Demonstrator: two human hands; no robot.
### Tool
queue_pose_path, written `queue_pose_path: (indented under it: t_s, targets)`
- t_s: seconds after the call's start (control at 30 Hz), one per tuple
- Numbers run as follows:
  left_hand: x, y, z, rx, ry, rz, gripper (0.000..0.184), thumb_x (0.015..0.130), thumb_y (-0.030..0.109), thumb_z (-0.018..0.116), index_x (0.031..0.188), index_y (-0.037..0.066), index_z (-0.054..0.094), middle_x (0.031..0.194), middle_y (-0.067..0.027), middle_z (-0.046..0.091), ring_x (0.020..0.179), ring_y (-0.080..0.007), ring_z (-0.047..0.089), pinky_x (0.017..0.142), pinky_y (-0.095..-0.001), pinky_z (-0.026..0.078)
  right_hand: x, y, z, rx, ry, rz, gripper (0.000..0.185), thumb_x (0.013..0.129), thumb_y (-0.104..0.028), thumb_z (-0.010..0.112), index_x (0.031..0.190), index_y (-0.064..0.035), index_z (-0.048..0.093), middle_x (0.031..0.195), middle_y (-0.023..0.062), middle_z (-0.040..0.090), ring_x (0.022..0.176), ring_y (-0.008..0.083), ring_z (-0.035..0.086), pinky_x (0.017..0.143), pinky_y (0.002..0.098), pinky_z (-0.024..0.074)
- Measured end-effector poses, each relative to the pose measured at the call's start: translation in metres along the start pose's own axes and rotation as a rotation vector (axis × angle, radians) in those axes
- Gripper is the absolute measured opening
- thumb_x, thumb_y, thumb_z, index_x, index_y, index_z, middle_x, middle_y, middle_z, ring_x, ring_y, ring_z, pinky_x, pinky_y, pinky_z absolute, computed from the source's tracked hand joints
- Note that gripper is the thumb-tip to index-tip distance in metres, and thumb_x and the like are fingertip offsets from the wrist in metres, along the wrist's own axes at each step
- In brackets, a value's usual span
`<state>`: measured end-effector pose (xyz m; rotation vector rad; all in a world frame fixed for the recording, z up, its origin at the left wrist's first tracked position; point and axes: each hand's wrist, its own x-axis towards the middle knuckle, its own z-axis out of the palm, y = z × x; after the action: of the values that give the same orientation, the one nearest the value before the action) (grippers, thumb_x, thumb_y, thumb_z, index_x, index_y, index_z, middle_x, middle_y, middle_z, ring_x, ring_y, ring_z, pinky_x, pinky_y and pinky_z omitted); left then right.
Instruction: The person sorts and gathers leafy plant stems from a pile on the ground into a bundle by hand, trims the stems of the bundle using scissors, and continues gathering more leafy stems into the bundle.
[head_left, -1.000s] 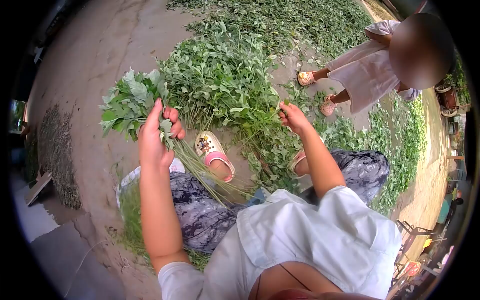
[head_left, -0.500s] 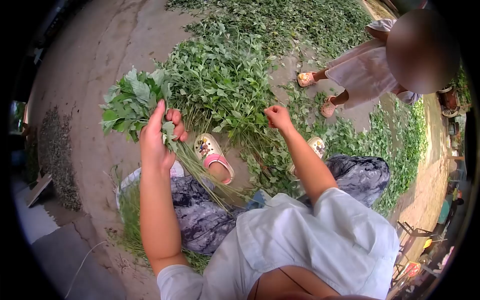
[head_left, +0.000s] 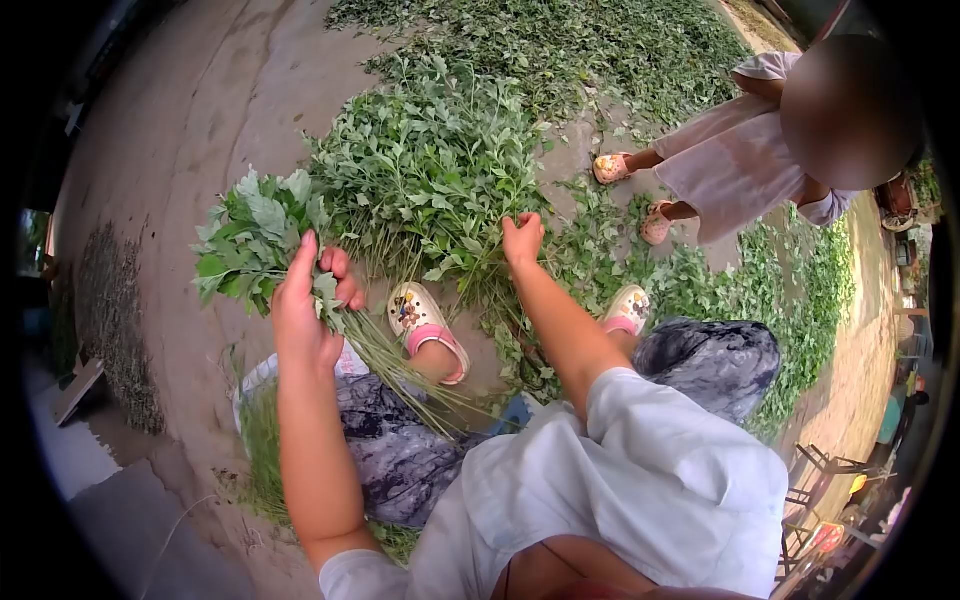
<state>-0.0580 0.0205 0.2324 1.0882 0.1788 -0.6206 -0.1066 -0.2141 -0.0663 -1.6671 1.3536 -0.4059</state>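
Observation:
A bunch of leafy green stems is gripped in my left hand, its leaves fanning out to the upper left. The long bare stalks trail from that fist down to the right over my patterned trousers. My right hand is at the right edge of a large heap of leafy stems, touching its leaves. Its fingers are curled together; whatever is between them is too small or hidden to name.
My clog-shod feet flank loose stalks. A white sack with thin green stalks stands by my left leg. Spread leaves cover the ground behind and to the right. Another person stands at the upper right.
My right hand has moved left and come in against the heap's edge. My left hand, still gripping the bunch, has shifted slightly left and down.

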Motion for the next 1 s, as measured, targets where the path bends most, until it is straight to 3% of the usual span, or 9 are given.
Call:
queue_pose_path:
  t_s: [0.1,0.17,0.2,0.47,0.57,0.63,0.7,0.83,1.0]
  targets:
    - [0.001,0.000,-0.002,0.009,-0.009,-0.004,0.025,0.085,0.032,0.047,0.074,0.010,0.041,0.067,-0.0005,0.043,0.048,-0.0088,0.035,0.047,-0.0251,0.032,0.025,0.021,0.003,-0.157,0.199,-0.181,0.043,0.070,-0.023,0.063,0.105,-0.0008,0.051,0.086,0.0129,0.059,0.078,0.0254,0.056,0.070,0.0363,0.0427]
    - [0.000,-0.003,0.002,0.038,0.025,0.012,0.026,0.085,0.033,0.048,0.075,0.010,0.042,0.068,-0.0010,0.043,0.049,-0.0093,0.036,0.048,-0.0252,0.033,0.035,0.004,-0.016,0.301,-0.390,0.089,0.024,0.077,-0.015,0.058,0.097,-0.0009,0.057,0.075,0.0039,0.058,0.063,0.0111,0.052,0.064,0.0246,0.0415]
    - [0.001,-0.005,0.004,0.071,0.060,0.029,0.026,0.085,0.033,0.049,0.076,0.009,0.042,0.068,-0.0015,0.044,0.051,-0.0099,0.037,0.050,-0.0253,0.034,0.026,-0.017,-0.025,0.482,-0.357,-0.007,0.015,0.080,-0.012,0.055,0.090,-0.0011,0.060,0.069,0.0003,0.056,0.060,0.0068,0.048,0.056,0.0207,0.0375]
    - [0.022,-0.029,0.009,0.210,0.096,0.017,0.029,0.079,0.029,0.061,0.085,0.003,0.050,0.072,-0.0036,0.049,0.058,-0.0126,0.046,0.052,-0.0254,0.038,-0.092,-0.149,-0.102,0.587,-0.767,-0.242,0.018,0.079,-0.017,0.060,0.088,-0.0017,0.061,0.068,-0.0009,0.056,0.056,0.0026,0.045,0.050,0.0166,0.0358]
    - [0.017,-0.032,0.017,0.234,-0.033,0.077,0.052,0.074,0.025,0.066,0.108,-0.009,0.046,0.105,-0.0129,0.052,0.091,-0.0178,0.052,0.081,-0.0297,0.040,-0.140,-0.164,-0.106,0.550,-0.847,-0.405,0.014,0.077,-0.013,0.061,0.084,-0.0008,0.063,0.069,-0.0005,0.058,0.061,0.0029,0.049,0.053,0.0175,0.0392]
    - [0.012,-0.029,0.024,0.244,-0.026,0.082,0.052,0.074,0.025,0.065,0.108,-0.009,0.046,0.106,-0.0128,0.052,0.092,-0.0181,0.052,0.081,-0.0298,0.041,-0.157,-0.168,-0.111,0.522,-0.863,-0.592,0.014,0.080,-0.014,0.058,0.084,-0.0006,0.062,0.071,0.0021,0.059,0.060,0.0058,0.051,0.054,0.0190,0.0418]
    - [0.013,-0.026,0.024,0.253,-0.018,0.095,0.051,0.075,0.025,0.065,0.108,-0.009,0.046,0.106,-0.0127,0.052,0.092,-0.0183,0.052,0.081,-0.0298,0.041,-0.148,-0.161,-0.111,0.553,-0.981,-0.504,0.020,0.084,-0.017,0.052,0.084,0.0018,0.061,0.071,0.0005,0.056,0.063,0.0050,0.050,0.058,0.0197,0.0411]
    - [0.018,-0.018,0.009,0.156,0.082,0.073,0.044,0.077,0.027,0.061,0.108,-0.002,0.049,0.101,-0.0106,0.054,0.091,-0.0179,0.053,0.075,-0.0306,0.044,-0.057,-0.060,-0.039,0.334,-0.363,-0.186,0.028,0.081,-0.025,0.054,0.091,0.0012,0.057,0.073,0.0047,0.057,0.065,0.0117,0.050,0.060,0.0282,0.0426]
    - [0.024,-0.011,0.007,0.113,0.101,0.061,0.028,0.083,0.030,0.053,0.097,0.006,0.050,0.079,-0.0067,0.056,0.062,-0.0157,0.052,0.059,-0.0301,0.046,0.005,-0.008,0.010,0.414,-0.160,0.337,0.026,0.077,-0.027,0.058,0.086,-0.0017,0.055,0.076,0.0043,0.056,0.070,0.0150,0.048,0.070,0.0300,0.0378]
